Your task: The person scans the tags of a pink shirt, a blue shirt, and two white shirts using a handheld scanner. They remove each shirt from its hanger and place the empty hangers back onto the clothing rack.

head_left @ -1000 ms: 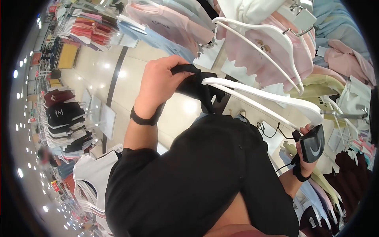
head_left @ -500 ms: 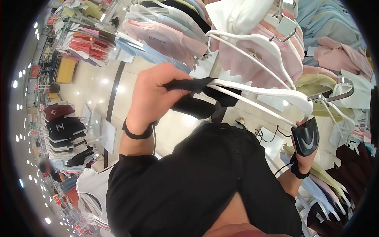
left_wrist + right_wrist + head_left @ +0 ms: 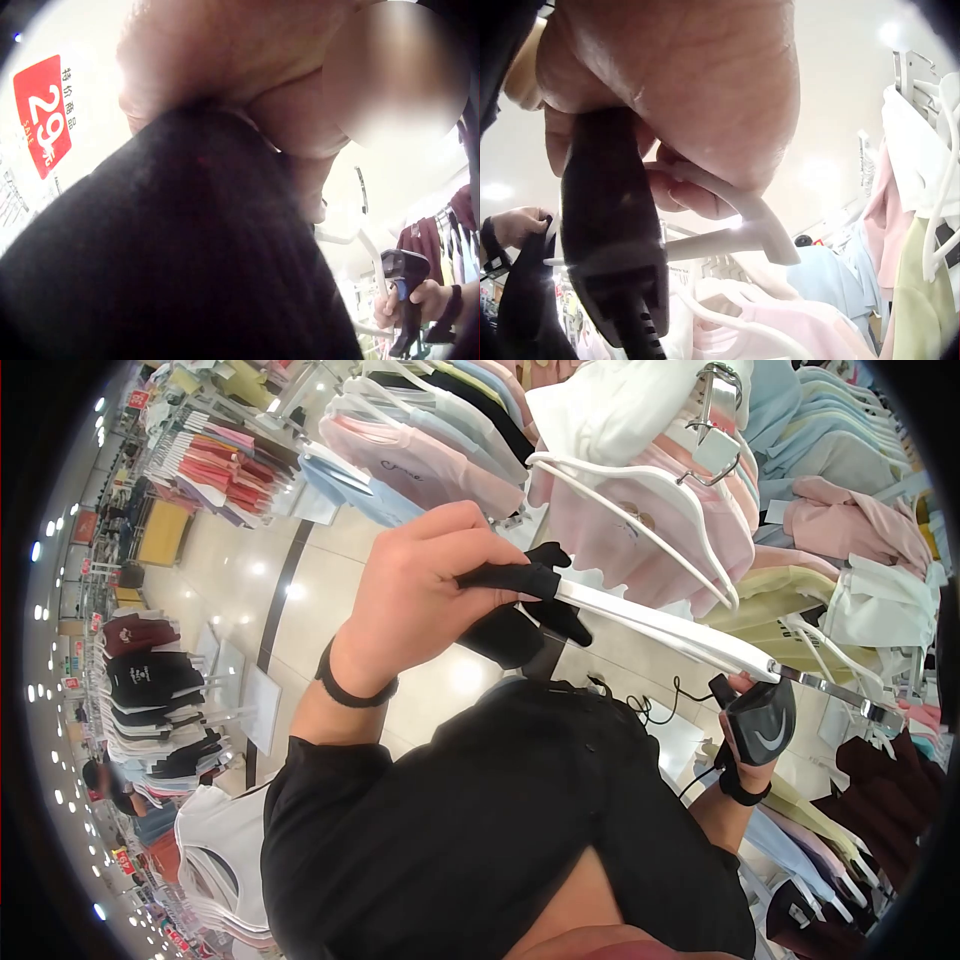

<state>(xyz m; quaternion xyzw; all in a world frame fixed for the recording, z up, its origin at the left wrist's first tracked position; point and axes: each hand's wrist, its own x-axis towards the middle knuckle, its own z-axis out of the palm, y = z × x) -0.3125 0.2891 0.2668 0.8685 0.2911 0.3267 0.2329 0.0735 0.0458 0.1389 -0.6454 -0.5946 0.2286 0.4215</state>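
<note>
In the head view my left hand [image 3: 420,595] pinches a black garment [image 3: 505,635], whose upper edge lies over the left end of a white hanger [image 3: 665,628]. Loose black fabric hangs below that end, and the same garment [image 3: 180,247] fills much of the left wrist view. My right hand [image 3: 682,90] grips a black barcode scanner [image 3: 762,725] with a cable. The fingers of that hand also hold the hanger's other end, close behind the scanner [image 3: 615,232]. The hanger's metal hook [image 3: 840,695] points away to the right.
Racks of pink shirts [image 3: 640,535] and yellow-green clothes [image 3: 775,605] stand just ahead. Dark maroon garments [image 3: 885,795] hang on the right, white tops [image 3: 220,850] on the left. A black cable [image 3: 650,705] dangles by the body. Tiled floor [image 3: 320,600] shows between racks.
The hanger and the black garment have come together: the fabric, apart from the hanger a second ago, now lies over its left end. The hanger has also turned, its bars nearly lining up.
</note>
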